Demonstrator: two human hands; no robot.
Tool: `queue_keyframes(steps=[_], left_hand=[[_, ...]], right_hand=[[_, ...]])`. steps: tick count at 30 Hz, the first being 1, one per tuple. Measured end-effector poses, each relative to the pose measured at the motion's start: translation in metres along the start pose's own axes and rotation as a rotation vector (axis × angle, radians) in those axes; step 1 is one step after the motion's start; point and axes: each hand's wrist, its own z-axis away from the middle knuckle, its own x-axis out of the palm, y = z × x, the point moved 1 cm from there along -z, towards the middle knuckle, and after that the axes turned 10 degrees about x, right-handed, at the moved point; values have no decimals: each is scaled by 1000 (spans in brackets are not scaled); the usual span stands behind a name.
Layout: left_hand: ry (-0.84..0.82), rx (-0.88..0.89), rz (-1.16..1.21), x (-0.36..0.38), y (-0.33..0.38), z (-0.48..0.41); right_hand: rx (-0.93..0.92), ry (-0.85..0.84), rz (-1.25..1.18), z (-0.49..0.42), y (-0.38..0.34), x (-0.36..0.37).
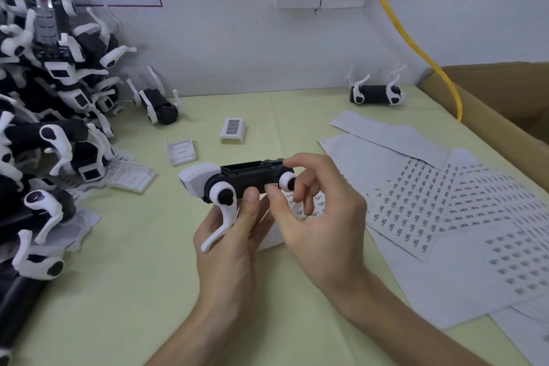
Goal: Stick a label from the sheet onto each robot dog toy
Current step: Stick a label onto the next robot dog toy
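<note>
The robot dog toy (237, 180) being worked on is held above the middle of the pale green tabletop (142, 291), lying on its side with its white head to the left and an open black compartment facing up. At the far left a big heap of robot dog toys (50, 116) in black and white rises against the wall, with one stray toy (159, 104) lying just past its edge. Between the heap and the held toy lie three loose white covers (181, 151) on the tabletop. The left hand (228, 249) is closed around the toy from below, thumb pressed on the black body beside the front white leg, which hangs down over the fingers. The right hand (315, 217) pinches a small label (271, 186) between thumb and forefinger, right against the toy's side near its rear white wheel joint, the other fingers curled loosely. Further right, label sheets (416, 202) printed with rows of small dark codes overlap on the tabletop. Behind them one more toy (375, 93) lies near the wall, and a cardboard box (490, 107) stands at the right edge with a yellow cable (416, 47) running down to it.
</note>
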Motion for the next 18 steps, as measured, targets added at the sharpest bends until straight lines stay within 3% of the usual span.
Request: queue_keyframes(steps=[3,9,18], left_hand=[[14,-16,16,0,2,-1],[16,-43,53,3,7,-7],[21,-34,-27,-2,4,-8]], right_hand=[[-39,-22,-32,-3,0,-6],[-6,-307,41,-19,10,-9],[-37,-257,37,-10,14,-3]])
